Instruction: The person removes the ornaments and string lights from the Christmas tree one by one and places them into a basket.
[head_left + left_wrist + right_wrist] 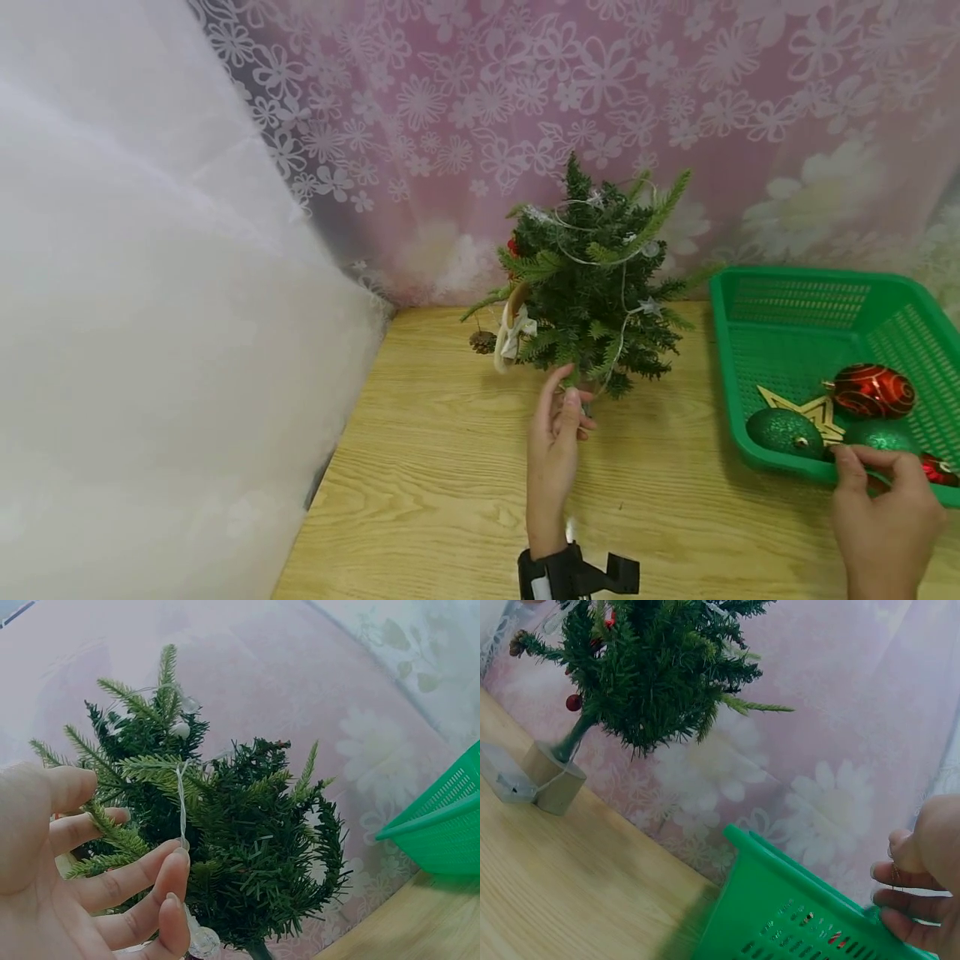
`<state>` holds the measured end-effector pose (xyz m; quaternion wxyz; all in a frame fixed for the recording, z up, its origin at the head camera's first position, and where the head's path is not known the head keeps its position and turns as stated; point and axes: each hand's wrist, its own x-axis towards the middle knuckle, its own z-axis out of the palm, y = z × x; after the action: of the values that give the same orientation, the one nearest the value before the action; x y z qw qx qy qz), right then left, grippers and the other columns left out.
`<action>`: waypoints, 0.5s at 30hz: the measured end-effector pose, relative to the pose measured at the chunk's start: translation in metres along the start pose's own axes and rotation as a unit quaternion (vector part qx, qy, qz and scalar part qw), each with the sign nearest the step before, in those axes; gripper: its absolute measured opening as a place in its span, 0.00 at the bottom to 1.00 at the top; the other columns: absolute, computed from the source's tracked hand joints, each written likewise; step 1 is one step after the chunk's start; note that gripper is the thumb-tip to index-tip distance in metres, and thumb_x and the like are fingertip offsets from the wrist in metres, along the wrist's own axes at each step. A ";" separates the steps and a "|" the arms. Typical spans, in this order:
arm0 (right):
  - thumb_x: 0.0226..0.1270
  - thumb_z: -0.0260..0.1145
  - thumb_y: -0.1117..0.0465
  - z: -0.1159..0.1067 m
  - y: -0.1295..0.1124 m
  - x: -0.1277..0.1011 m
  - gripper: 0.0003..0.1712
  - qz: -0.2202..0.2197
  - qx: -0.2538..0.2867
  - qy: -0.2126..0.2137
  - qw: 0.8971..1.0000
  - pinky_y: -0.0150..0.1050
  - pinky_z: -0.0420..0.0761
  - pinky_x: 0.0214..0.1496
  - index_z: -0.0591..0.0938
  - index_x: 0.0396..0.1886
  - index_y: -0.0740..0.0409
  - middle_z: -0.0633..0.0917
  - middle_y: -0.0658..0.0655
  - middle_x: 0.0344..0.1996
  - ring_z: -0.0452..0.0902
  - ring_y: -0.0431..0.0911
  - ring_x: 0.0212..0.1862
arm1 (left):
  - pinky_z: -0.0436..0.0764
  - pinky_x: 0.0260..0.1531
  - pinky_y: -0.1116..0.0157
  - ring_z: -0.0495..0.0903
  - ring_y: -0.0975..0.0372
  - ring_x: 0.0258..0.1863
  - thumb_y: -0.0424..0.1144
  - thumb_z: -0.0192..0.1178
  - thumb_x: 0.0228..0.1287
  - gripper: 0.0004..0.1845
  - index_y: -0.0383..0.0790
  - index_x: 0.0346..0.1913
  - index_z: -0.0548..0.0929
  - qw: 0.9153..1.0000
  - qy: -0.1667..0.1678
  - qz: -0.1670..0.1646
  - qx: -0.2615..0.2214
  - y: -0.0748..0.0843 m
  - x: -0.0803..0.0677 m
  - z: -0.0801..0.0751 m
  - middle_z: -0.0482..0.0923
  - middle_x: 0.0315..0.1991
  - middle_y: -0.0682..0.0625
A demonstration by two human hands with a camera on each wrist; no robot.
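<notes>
A small artificial Christmas tree (600, 292) stands against the curtain, with a thin string of lights (622, 333) draped over it. My left hand (557, 442) is at its lower front branches, palm up, fingers loosely bent. In the left wrist view those fingers overlap a green twig (120, 832), and the fingertips are right at the clear light wire (182, 810). My right hand (888, 508) is over the near rim of the green basket (723, 375). Its thumb and fingers pinch a thin thread (895, 876); what hangs from it is hidden.
In the basket lie green glitter balls (783, 431), a gold star (821, 415) and a red ornament (873, 391). A pinecone (482, 342) and a white bow (517, 333) hang at the tree's left. A clear box (506, 772) lies beside the tree's round base (559, 784).
</notes>
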<state>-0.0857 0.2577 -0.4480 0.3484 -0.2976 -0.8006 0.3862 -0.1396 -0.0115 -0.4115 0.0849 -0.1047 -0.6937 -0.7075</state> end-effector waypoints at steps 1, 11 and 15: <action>0.70 0.62 0.62 0.000 0.001 0.000 0.03 0.008 -0.006 -0.009 1.000 0.15 0.58 0.27 0.79 0.35 0.56 0.66 0.21 0.27 0.56 0.12 0.27 | 0.81 0.35 0.61 0.81 0.49 0.34 0.45 0.44 0.78 0.20 0.51 0.68 0.68 1.000 -0.001 -0.001 0.001 0.000 0.000 0.000 0.80 0.47 0.41; 0.71 0.61 0.62 0.006 0.002 -0.011 0.14 -0.021 -0.026 -0.002 0.999 0.20 0.66 0.43 0.80 0.46 0.71 0.84 0.63 0.48 0.62 0.13 0.38 | 0.81 0.34 0.59 0.81 0.49 0.33 0.44 0.45 0.78 0.21 0.48 0.69 0.68 1.000 0.001 0.006 0.010 -0.001 -0.001 0.002 0.81 0.45 0.46; 0.68 0.64 0.66 0.008 0.000 -0.021 0.11 -0.061 0.011 0.022 0.998 0.18 0.65 0.52 0.81 0.42 0.73 0.81 0.65 0.53 0.64 0.18 0.49 | 0.81 0.33 0.63 0.80 0.47 0.33 0.44 0.44 0.78 0.21 0.46 0.69 0.67 1.000 -0.001 0.008 0.010 0.000 -0.004 0.004 0.80 0.46 0.46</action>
<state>-0.0801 0.2382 -0.4586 0.3924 -0.2531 -0.8047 0.3666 -0.1356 -0.0073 -0.4127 0.0909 -0.1104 -0.6997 -0.7000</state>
